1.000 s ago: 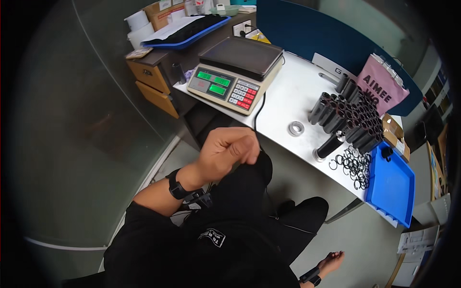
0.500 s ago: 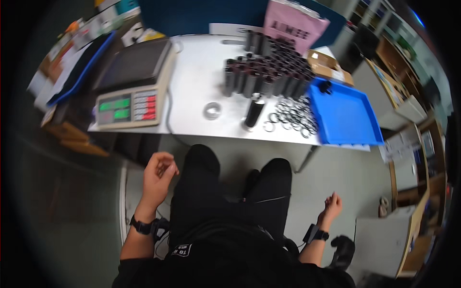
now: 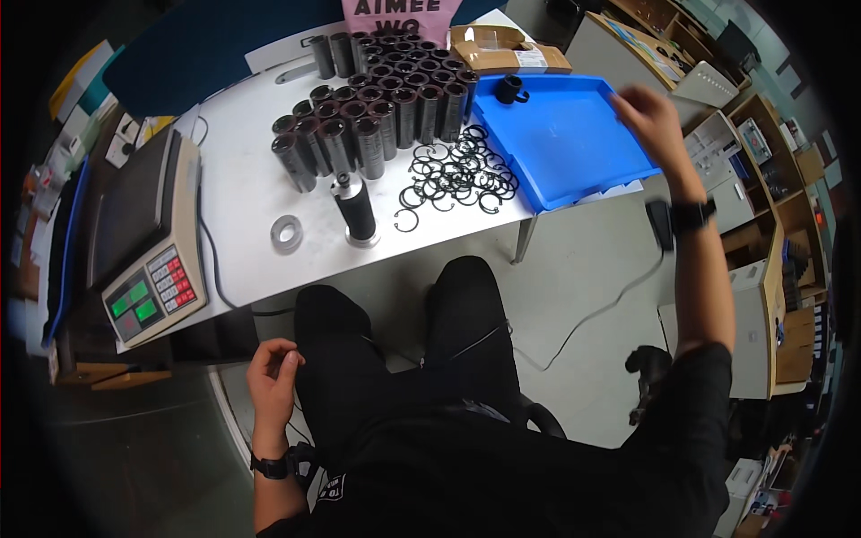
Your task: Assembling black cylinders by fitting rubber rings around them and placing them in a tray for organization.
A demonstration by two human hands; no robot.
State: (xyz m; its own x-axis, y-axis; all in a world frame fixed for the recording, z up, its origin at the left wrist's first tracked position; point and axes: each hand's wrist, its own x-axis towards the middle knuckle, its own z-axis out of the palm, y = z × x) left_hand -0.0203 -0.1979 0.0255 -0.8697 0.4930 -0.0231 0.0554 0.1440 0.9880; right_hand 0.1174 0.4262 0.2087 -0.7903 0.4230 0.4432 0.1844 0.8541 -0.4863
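My right hand (image 3: 650,117) is raised over the right rim of a shallow blue tray (image 3: 574,152); it is blurred, its fingers spread, and nothing shows in it. The tray holds one small black part (image 3: 511,88) at its far corner. My left hand (image 3: 273,377) hangs low beside my left thigh, fingers curled in, empty. On the white table (image 3: 242,179) stand many black cylindrical sleeves (image 3: 377,108). One black cylinder (image 3: 356,208) stands alone on a metal base, a metal ring (image 3: 287,233) lies left of it, and a pile of black snap rings (image 3: 453,179) lies to its right.
A weighing scale with a keypad (image 3: 148,251) sits at the table's left end. A cardboard box (image 3: 502,56) and a pink sign (image 3: 399,9) stand at the back. Shelves and cabinets (image 3: 762,179) line the right side. A cable (image 3: 592,314) runs across the floor.
My right hand has risen from beside my hip up to the blue tray's right rim. My left hand stays low by my thigh. The view has tilted toward the table.
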